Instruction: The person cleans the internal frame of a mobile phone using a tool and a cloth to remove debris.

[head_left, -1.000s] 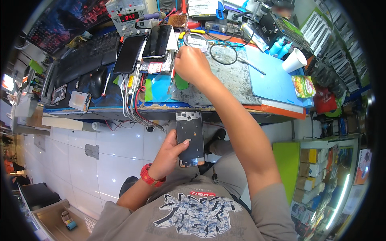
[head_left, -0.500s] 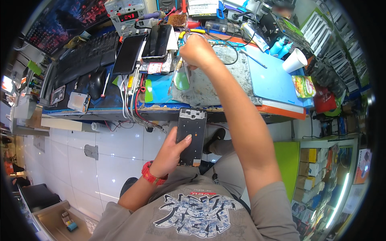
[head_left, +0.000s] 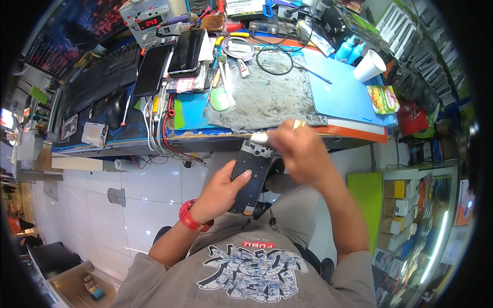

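My left hand [head_left: 218, 191], a red watch on its wrist, grips a bare phone frame [head_left: 250, 179] in front of the bench, thumb flat on the black face. A silvery cut-out section forms the frame's upper end. Fingers curled, my right hand [head_left: 300, 151] is at that upper end. From it a broad whitish tip [head_left: 259, 137] sticks out by the frame's top edge, and a yellowish piece shows above the knuckles. The grip and motion blur hide what kind of tool this is.
On the bench lie a stained grey mat [head_left: 272, 95], a blue mat [head_left: 341, 95], dark phones [head_left: 153, 69] and a clear round dish [head_left: 238, 47]. A white cup [head_left: 370, 65] stands at right. Cables [head_left: 159, 123] hang over the front edge.
My right hand has come back from the far left of the grey mat to the phone frame's top, bringing the white-tipped tool. The frame has tilted slightly to the right.
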Available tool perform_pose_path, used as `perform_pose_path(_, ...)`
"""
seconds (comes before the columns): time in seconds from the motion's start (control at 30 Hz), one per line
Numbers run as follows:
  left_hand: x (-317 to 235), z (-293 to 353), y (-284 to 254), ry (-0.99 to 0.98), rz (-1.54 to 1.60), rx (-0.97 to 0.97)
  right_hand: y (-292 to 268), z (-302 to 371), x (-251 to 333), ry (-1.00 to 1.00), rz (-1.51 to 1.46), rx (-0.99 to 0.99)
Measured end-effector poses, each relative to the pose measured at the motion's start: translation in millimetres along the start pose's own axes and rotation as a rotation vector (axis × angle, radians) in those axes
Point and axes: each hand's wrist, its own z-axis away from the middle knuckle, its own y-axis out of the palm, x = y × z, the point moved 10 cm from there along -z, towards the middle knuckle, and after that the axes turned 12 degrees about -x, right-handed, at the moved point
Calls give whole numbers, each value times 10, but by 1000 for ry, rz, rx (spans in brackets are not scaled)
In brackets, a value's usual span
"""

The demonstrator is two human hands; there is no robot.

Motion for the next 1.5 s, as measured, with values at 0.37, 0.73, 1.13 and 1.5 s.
perform_pose_path(0.37,37,152,160,41,-72,17,-109,358,376,-172,-66,-192)
perform_pose_path(0.73,16,209,208,29,-121,31,-130,459,24,-73,136,-184)
perform_pose_path(1.13,198,301,239,-133,-351,182,168,267,61,126,-66,265)
perform_pose_path(1.5,142,325,276,-211,-247,270,403,289,-146,275,-312,404)
